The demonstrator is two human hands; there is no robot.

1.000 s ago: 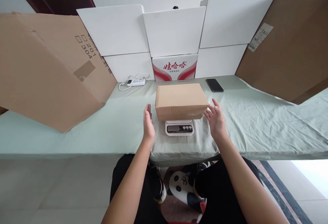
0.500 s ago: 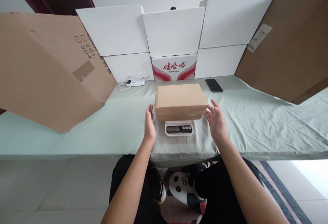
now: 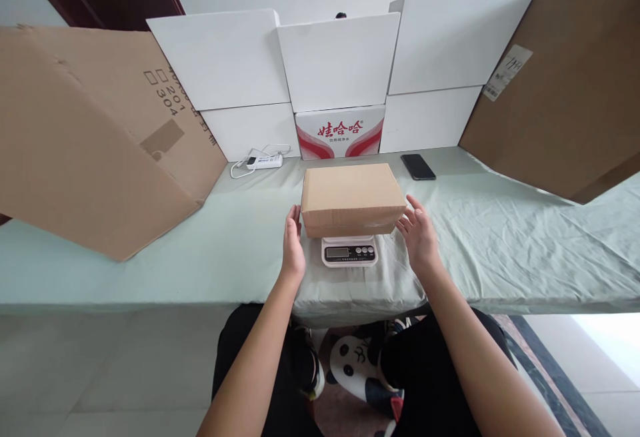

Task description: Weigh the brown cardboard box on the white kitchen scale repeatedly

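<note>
The cardboard box (image 3: 353,198) rests on the kitchen scale (image 3: 349,250), whose display faces the person below the box's near edge. The left hand (image 3: 293,244) stands edge-up with fingers together, fingertips now just beside the box's left end; the right hand (image 3: 419,234), fingers spread and empty, sits just beside the right end. Both hands have closed in over the last second, which brackets the box for a grip. Beyond the right fingertips lies a phone (image 3: 418,166); beyond the left, a power strip (image 3: 265,159).

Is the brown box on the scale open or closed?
Closed: the cardboard box shows a flat, unbroken top with no raised flaps, resting on the scale.
</note>
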